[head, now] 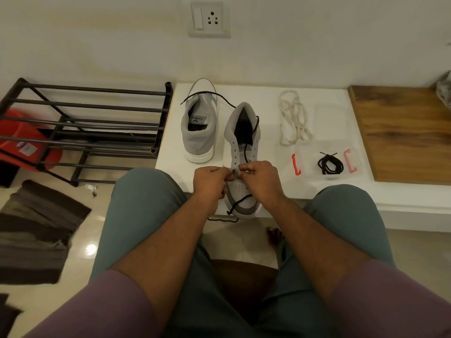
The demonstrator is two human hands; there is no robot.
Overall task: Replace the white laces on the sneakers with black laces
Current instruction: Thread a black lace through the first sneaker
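Along the left wall I see a black metal shoe rack (pixel 80 128) with a red plastic item (pixel 22 142) behind its bars, and a dark striped mat (pixel 36 230) on the tiled floor below it. Right of the rack sits a white platform (pixel 268 93). On its left part stands the far sneaker (pixel 199 128), heel toward me, with a black lace (pixel 210 95) draped loosely over its collar. Just beside it is the near sneaker (pixel 242 152), toe pointing at me and hanging slightly over the platform edge. My left hand (pixel 210 182) pinches the eyelet flap at the lower rows, fingers curled on it. My right hand (pixel 262 180) meets it, pinching what looks like the tip of the working lace (pixel 247 142); the exact hold is hidden by the fingers. That lace runs up into the shoe opening, and its other end trails off the toe. Further right the removed white laces (pixel 294 120) lie in a loose heap. Nearer me, a clear packet (pixel 327 164) with pink clips holds a coiled spare black lace (pixel 330 165). A wooden board (pixel 402 132) ends the row.
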